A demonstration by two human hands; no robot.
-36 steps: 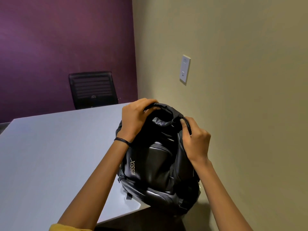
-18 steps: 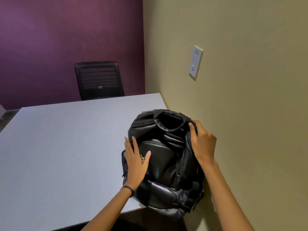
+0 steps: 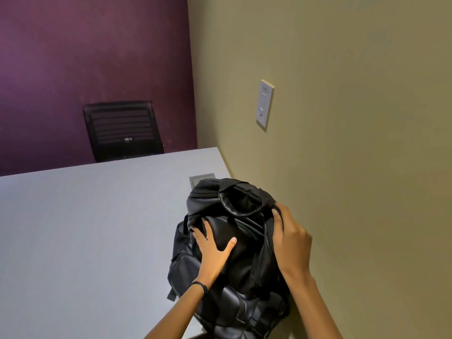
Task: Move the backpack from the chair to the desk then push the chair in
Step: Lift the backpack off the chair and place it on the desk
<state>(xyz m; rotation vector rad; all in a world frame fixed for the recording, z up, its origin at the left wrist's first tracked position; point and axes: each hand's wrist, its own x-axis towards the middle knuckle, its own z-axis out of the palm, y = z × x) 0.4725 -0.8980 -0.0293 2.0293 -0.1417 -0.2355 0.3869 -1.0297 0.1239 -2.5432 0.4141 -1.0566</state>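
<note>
The black backpack lies on the right end of the grey desk, against the beige wall, with its bottom hanging slightly over the near edge. My left hand rests flat on its front panel, fingers spread. My right hand grips the bag's upper right side, near the strap by the top handle. The chair the bag came from is out of sight below the frame.
A black mesh-backed chair stands at the far side of the desk against the purple wall. A wall switch plate is on the beige wall at right. A small grey grommet plate sits in the desk just behind the bag.
The backpack went from held up by its top handle to lying on the desk, pushed farther in. My left hand left the handle and now lies flat on the front panel.
</note>
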